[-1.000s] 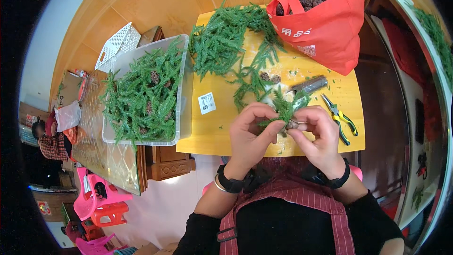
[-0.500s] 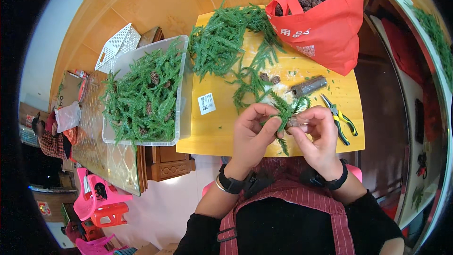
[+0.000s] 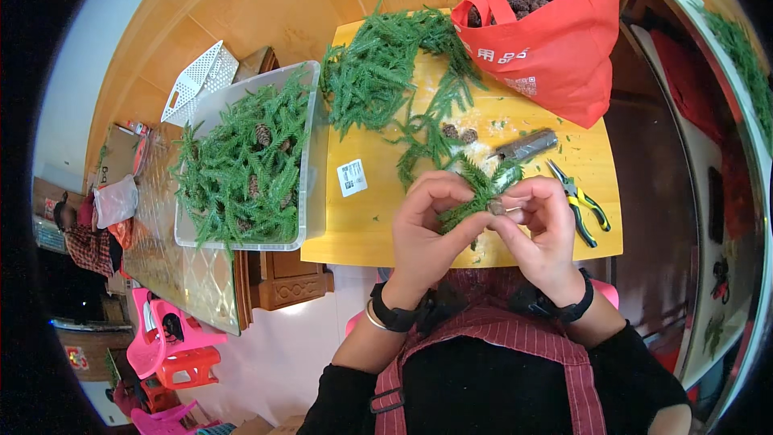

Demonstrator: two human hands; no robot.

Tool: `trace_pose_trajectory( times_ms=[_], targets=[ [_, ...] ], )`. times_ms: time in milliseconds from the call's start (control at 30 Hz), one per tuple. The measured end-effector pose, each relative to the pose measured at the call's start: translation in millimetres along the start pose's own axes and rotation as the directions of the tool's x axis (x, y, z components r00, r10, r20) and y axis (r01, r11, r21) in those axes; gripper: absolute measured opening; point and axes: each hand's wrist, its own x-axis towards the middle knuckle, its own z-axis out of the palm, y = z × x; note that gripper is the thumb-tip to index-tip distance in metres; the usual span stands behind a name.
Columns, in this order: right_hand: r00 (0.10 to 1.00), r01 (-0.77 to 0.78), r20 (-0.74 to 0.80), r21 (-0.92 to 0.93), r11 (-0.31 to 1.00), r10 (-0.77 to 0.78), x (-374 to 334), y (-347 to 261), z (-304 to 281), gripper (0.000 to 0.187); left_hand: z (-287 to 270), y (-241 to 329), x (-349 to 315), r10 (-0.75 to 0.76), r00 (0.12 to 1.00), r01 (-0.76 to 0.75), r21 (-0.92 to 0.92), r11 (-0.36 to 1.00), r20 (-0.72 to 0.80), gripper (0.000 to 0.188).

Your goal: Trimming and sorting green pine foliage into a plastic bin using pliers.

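Observation:
Over the near edge of the yellow table [image 3: 342,229], I hold an artificial green pine sprig [image 3: 477,193] between both hands. My left hand [image 3: 435,213] is closed round its left side, thumb pressed toward the middle. My right hand [image 3: 538,221] pinches at the sprig's centre, where a small brownish piece [image 3: 496,207] shows between the fingertips; its kind is unclear. Right of my hands lie long-nose pliers [image 3: 581,203] with yellow and black handles. Just beyond are a dark brown roll [image 3: 527,147] and small pine cones [image 3: 459,134].
A heap of green sprigs [image 3: 374,72] covers the far left of the table. At the far right stands a red bag [image 3: 555,56] full of pine cones. A clear bin [image 3: 318,169] of sprigs and cones sits to the left. A white label [image 3: 352,178] lies on the table.
The sprig has turned in my hands: its tip no longer hangs down below my fingers. My left fingers have closed further over it, and both thumbs now meet at the brownish piece.

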Motion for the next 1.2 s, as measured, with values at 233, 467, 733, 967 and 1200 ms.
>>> trace_pose_trajectory(
  times_ms=[233,467,733,967,1200],
  targets=[
    [0.999,-0.053,0.014,0.079,0.995,0.052,2,-4,0,0.034,-2,11,3,-0.198,0.98,0.197,-0.064,0.978,-0.014,0.025],
    [0.996,-0.024,0.083,-0.082,0.996,0.031,6,-9,-3,0.031,-12,7,5,-0.062,0.991,0.045,0.146,0.988,0.115,0.025],
    [0.978,0.044,0.207,-0.049,0.998,-0.033,4,-8,-10,0.024,-9,11,2,-0.274,0.961,0.274,-0.227,0.935,0.032,0.024],
    [0.942,-0.265,0.302,0.411,0.872,0.144,2,-10,-16,0.021,-8,11,4,-0.267,0.964,0.258,-0.303,0.917,0.012,0.023],
    [0.955,-0.188,0.287,0.371,0.909,0.081,4,-14,-11,0.031,-1,11,3,-0.169,0.986,0.169,-0.148,0.974,0.011,0.021]
  ],
)
